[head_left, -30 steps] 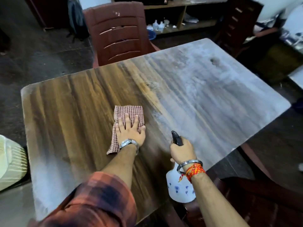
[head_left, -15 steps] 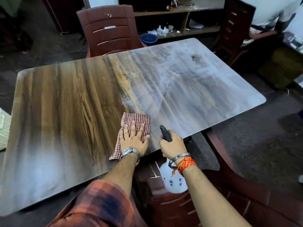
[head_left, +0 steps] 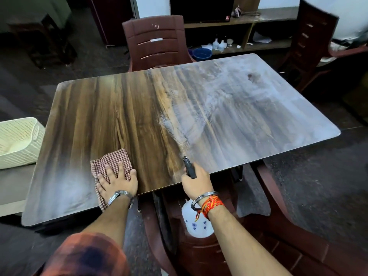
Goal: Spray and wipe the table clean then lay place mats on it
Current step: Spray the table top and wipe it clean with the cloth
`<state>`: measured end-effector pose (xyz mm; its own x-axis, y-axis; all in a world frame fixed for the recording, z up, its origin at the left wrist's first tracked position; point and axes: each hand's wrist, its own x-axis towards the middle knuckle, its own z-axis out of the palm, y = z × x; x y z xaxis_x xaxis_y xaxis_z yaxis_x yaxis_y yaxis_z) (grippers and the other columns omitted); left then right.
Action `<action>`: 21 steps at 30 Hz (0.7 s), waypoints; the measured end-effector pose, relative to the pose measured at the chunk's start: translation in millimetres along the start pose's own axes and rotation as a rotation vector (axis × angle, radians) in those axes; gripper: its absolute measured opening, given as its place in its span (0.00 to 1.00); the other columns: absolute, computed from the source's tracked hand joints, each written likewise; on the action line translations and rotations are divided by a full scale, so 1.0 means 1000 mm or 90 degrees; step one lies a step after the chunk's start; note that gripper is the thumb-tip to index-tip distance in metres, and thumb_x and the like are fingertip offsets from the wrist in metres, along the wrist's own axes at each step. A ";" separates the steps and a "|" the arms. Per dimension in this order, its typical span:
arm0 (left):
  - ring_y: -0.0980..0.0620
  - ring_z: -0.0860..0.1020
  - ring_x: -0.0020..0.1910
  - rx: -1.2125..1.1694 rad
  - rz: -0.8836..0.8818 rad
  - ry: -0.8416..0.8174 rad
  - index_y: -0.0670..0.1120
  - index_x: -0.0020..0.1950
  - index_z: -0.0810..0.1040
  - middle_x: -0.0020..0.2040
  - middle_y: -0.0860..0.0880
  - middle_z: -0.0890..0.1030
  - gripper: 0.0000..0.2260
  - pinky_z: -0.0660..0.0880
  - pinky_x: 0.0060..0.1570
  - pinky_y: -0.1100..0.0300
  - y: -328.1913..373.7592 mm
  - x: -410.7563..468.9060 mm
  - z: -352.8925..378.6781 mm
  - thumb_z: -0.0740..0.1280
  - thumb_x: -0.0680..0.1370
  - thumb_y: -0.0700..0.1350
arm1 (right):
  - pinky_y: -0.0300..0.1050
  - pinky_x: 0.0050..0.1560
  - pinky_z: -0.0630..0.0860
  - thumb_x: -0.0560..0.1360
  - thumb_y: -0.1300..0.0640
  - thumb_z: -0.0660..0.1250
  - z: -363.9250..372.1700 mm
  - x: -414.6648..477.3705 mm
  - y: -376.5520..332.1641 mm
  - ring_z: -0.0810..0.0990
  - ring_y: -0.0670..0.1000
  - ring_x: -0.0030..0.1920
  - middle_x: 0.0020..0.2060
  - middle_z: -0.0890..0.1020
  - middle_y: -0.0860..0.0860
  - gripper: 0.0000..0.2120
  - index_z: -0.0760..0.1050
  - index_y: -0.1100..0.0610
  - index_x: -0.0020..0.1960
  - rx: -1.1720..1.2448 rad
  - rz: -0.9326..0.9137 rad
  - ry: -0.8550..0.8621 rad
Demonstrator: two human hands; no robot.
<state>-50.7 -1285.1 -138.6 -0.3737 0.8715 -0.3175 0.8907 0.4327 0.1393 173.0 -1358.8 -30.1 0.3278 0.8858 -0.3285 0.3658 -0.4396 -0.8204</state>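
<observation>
The wooden table (head_left: 123,108) is dark and streaky on its left half and grey with dust or mist on its right half. My left hand (head_left: 117,182) lies flat, fingers spread, on a red-checked cloth (head_left: 111,158) near the table's front edge. My right hand (head_left: 196,180) grips the black head of a white spray bottle (head_left: 196,224), whose body hangs below the table edge. The nozzle points over the table, and a fine mist trails from it toward the grey half.
A brown plastic chair (head_left: 157,42) stands at the far side, another (head_left: 310,40) at the far right, and one (head_left: 258,236) under my right arm. A cream woven basket (head_left: 18,140) sits to the left. A shelf with bottles and a blue bowl (head_left: 201,53) lines the back wall.
My left hand has slid the cloth leftward along the front edge. The spray bottle has stayed at the front edge and now gives off mist. The view has pulled back.
</observation>
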 end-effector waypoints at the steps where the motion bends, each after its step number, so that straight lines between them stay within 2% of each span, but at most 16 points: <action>1: 0.41 0.41 0.77 -0.002 -0.006 0.001 0.62 0.78 0.45 0.80 0.51 0.40 0.31 0.38 0.74 0.44 0.006 -0.002 0.001 0.44 0.76 0.69 | 0.48 0.41 0.70 0.72 0.62 0.63 -0.002 0.000 0.002 0.73 0.57 0.38 0.36 0.76 0.55 0.03 0.73 0.62 0.43 -0.001 0.005 0.010; 3: 0.41 0.41 0.77 0.004 0.011 0.000 0.61 0.78 0.44 0.79 0.50 0.40 0.31 0.38 0.74 0.43 0.023 -0.009 0.007 0.43 0.77 0.69 | 0.46 0.39 0.68 0.72 0.62 0.63 -0.012 0.004 0.006 0.72 0.57 0.38 0.36 0.75 0.54 0.02 0.72 0.61 0.42 -0.011 0.015 0.029; 6: 0.40 0.42 0.77 0.035 0.103 -0.002 0.61 0.78 0.45 0.80 0.50 0.41 0.30 0.38 0.74 0.43 0.060 -0.028 0.019 0.44 0.77 0.68 | 0.42 0.40 0.65 0.72 0.63 0.63 -0.034 0.014 0.012 0.72 0.57 0.39 0.38 0.76 0.55 0.03 0.74 0.61 0.45 -0.021 0.037 0.072; 11: 0.41 0.39 0.77 0.050 0.227 -0.029 0.62 0.77 0.47 0.79 0.51 0.40 0.28 0.38 0.73 0.43 0.132 -0.075 0.044 0.46 0.78 0.67 | 0.46 0.43 0.72 0.71 0.64 0.63 -0.073 0.031 0.026 0.76 0.60 0.42 0.40 0.78 0.58 0.05 0.76 0.63 0.46 -0.008 0.047 0.137; 15: 0.42 0.38 0.77 0.041 0.217 -0.043 0.63 0.77 0.46 0.79 0.51 0.39 0.28 0.37 0.73 0.43 0.167 -0.098 0.057 0.46 0.78 0.66 | 0.48 0.44 0.74 0.71 0.63 0.63 -0.110 0.035 0.044 0.76 0.60 0.41 0.40 0.79 0.58 0.04 0.75 0.62 0.44 -0.018 0.029 0.127; 21: 0.43 0.40 0.77 0.032 0.182 -0.034 0.63 0.78 0.46 0.79 0.51 0.39 0.28 0.37 0.74 0.44 0.213 -0.134 0.075 0.46 0.78 0.66 | 0.45 0.43 0.68 0.73 0.62 0.62 -0.180 0.042 0.077 0.75 0.61 0.46 0.45 0.79 0.60 0.07 0.74 0.62 0.49 -0.064 -0.019 0.041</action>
<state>208.9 -1327.4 -136.8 -0.0926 0.9427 -0.3206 0.9703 0.1577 0.1833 371.8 -1382.2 -23.0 0.3697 0.8885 -0.2717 0.4605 -0.4292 -0.7770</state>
